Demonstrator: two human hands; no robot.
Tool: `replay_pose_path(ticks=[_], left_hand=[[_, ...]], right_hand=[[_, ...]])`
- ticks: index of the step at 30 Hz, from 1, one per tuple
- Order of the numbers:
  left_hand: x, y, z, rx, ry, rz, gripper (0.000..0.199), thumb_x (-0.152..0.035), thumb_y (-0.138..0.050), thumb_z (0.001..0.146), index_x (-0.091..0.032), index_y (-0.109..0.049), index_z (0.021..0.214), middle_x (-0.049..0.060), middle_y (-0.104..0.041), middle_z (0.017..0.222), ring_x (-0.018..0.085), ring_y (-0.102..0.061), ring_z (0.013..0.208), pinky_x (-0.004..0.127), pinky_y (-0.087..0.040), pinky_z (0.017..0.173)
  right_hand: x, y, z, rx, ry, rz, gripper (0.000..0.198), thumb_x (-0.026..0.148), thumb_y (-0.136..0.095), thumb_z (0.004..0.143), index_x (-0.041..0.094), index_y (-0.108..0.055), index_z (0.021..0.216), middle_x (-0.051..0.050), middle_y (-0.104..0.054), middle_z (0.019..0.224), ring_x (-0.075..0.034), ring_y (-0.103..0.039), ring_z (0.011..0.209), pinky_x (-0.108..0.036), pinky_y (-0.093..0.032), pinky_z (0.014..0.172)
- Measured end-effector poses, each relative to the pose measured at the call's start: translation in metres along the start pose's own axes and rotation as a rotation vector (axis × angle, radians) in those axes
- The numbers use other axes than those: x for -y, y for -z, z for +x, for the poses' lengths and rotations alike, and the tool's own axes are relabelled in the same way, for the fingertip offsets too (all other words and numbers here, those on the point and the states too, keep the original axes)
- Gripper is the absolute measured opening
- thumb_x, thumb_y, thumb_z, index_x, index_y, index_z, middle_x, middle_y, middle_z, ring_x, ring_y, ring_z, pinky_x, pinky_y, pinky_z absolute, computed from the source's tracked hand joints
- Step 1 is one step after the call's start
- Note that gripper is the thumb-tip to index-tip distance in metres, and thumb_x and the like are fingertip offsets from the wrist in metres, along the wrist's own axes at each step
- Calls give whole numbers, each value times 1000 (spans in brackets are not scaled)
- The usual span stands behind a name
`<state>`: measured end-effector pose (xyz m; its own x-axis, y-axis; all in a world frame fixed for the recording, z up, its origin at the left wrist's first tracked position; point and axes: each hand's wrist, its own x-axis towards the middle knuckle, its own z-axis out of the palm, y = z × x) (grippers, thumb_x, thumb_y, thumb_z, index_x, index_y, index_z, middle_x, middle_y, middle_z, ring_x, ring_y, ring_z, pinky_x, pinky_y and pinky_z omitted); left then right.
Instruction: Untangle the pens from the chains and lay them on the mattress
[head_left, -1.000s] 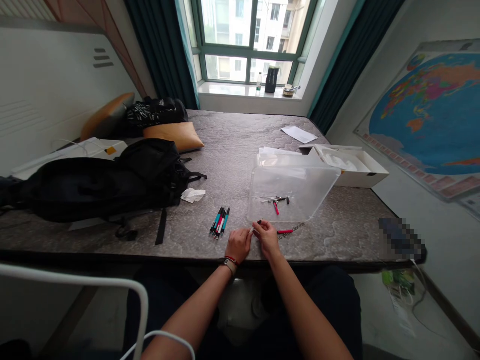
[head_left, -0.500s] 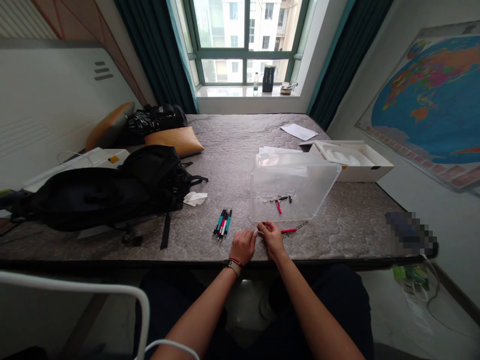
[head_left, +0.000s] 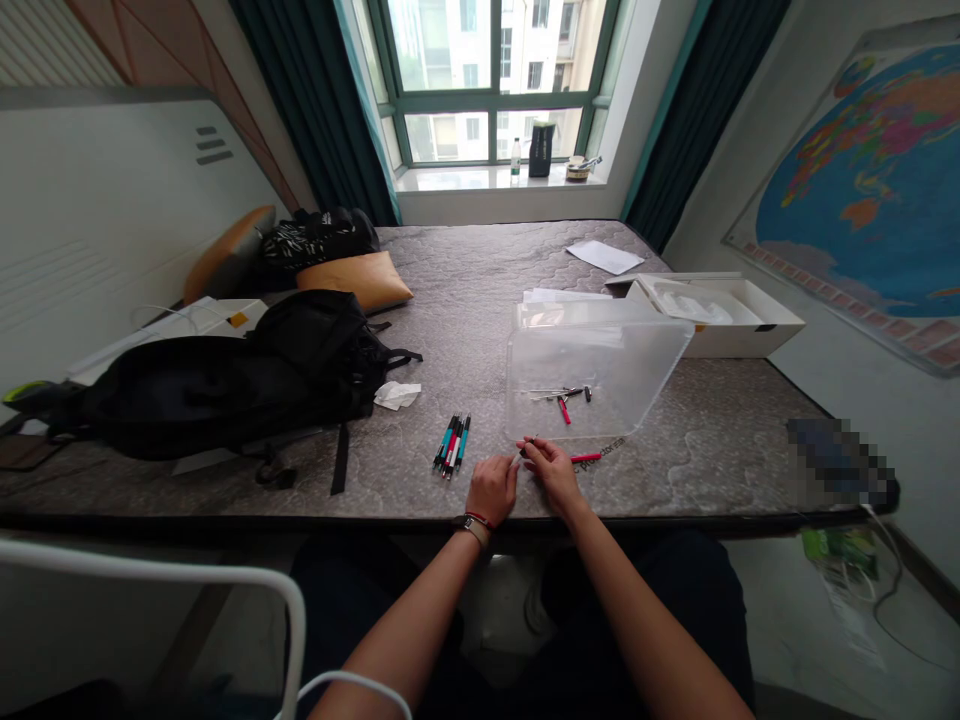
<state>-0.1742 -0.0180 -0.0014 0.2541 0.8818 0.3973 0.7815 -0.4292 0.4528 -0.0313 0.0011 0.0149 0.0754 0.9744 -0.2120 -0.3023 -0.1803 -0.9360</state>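
My left hand (head_left: 491, 490) is closed, its fingertips pinched at a thin pale piece too small to make out. Right beside it, my right hand (head_left: 553, 476) pinches a small dark pen part (head_left: 525, 453). The fingertips of both hands nearly meet, low over the mattress. A red pen barrel (head_left: 586, 458) lies just right of my right hand. Beyond the hands, a clear plastic box (head_left: 600, 365) rests on its side with loose pen parts (head_left: 576, 392) and a short red piece (head_left: 563, 411) in it. Several pens (head_left: 452, 444) lie in a bunch left of my left hand.
A black backpack (head_left: 225, 385) and a crumpled tissue (head_left: 398, 395) lie to the left, with an orange cushion (head_left: 356, 281) behind. At the right stand an open white box (head_left: 731, 335) and a blurred-out dark object (head_left: 840, 462). The mattress edge (head_left: 637, 522) runs before my knees.
The whole view has shifted slightly. My hands stay together at the same place, with the fingertips a little further apart, and the small dark part shows more clearly at my right fingers.
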Motion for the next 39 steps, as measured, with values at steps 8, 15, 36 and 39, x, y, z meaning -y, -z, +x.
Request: replay_pose_path(ticks=[8,15,36,39], left_hand=[[3,-3,0,-48,61,-23,16,-23,-38,99,-20,-51,108,7,-67,91,21,-64,87,35,-47,78],[1,-4,0,-67,66,10,16,-21,-41,97,-21,-52,109,7,-68,89,21,-64,85,35,-48,78],[-2,-2,2,2,11,28,17,-25,-44,97,-22,-57,107,7,-67,92,21,-62,90,35,-46,80],[-4,0,3,26,-9,69,18,-27,-45,97,-23,-60,107,6,-65,90,20,-61,89,34,-45,79]], right_hand=[[45,45,101,-176,329,-1015,28,32,-57,86,15,-67,105,-11,-70,97,-20,-65,83,-33,-48,81],[62,54,150,10,296,-1492,15,20,-61,84,18,-72,95,-13,-66,105,-22,-62,93,-29,-42,81],[51,75,35,132,77,-301,32,43,-79,67,17,-74,85,-5,-71,75,-18,-65,67,-29,-55,60],[40,76,17,135,86,-281,31,42,-79,66,18,-76,85,-4,-70,74,-17,-63,66,-30,-56,60]])
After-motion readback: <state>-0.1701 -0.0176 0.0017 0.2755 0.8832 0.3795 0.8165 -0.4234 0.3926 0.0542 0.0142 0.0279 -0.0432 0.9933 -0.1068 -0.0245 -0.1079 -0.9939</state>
